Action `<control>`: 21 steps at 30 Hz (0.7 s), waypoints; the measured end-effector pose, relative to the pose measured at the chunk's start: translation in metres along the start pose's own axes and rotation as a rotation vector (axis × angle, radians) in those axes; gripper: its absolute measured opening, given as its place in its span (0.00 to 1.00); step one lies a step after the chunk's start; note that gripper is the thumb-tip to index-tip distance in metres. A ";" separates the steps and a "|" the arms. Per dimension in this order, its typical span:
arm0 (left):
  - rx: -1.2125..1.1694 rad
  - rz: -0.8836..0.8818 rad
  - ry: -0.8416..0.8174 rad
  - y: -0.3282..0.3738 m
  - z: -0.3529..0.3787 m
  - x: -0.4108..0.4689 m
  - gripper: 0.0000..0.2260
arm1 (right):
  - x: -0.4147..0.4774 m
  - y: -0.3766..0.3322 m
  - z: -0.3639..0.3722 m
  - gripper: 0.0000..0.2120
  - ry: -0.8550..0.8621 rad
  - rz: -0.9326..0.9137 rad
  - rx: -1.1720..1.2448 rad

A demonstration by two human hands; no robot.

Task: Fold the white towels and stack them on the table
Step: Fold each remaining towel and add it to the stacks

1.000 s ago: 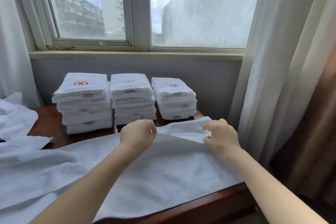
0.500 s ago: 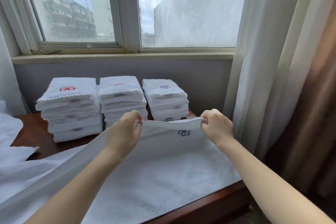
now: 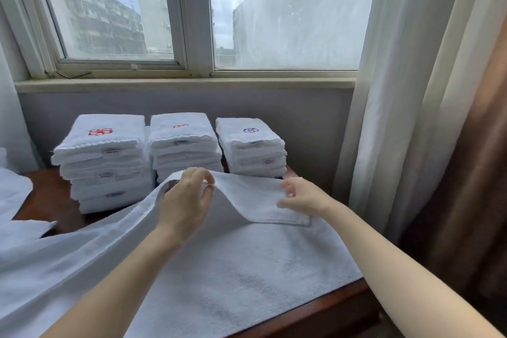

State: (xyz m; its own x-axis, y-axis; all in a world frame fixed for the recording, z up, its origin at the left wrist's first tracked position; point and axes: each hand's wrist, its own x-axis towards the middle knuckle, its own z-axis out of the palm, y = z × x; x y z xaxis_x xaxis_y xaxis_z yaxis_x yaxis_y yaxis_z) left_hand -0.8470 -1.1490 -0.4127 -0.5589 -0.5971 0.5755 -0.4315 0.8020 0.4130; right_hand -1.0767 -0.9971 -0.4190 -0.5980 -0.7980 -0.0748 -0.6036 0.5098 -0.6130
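A long white towel [image 3: 247,277] lies spread across the dark wooden table [image 3: 46,200], and its far right end is folded back toward me as a flap [image 3: 263,200]. My left hand [image 3: 186,200] pinches the raised fold of that end, with the cloth draped over its fingers. My right hand [image 3: 301,196] hovers at the flap's right side, fingers loosely spread and blurred, gripping nothing I can see. Behind the hands stand three stacks of folded white towels: left [image 3: 101,162], middle [image 3: 183,143], right [image 3: 252,145].
More loose white towels [image 3: 13,195] lie at the table's left end. The wall under the windowsill [image 3: 186,85] is directly behind the stacks. Light and brown curtains [image 3: 411,118] hang close to the table's right edge. The table's front edge [image 3: 315,315] shows at lower right.
Both hands lifted the towel's far end off the table, then brought it over toward me, so the embroidered mark is now hidden. My right hand has loosened its hold.
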 end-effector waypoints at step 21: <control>-0.027 0.000 -0.172 -0.006 0.011 -0.083 0.14 | -0.076 0.021 0.045 0.29 0.155 -0.191 -0.326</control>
State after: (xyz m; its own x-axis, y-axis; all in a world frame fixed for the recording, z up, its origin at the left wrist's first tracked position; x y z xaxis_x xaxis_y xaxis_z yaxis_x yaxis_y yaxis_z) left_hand -0.8056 -1.1041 -0.4708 -0.6726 -0.5898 0.4469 -0.4141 0.8005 0.4333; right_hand -1.0208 -0.9402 -0.4616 -0.5164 -0.8430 0.1505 -0.8320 0.4523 -0.3212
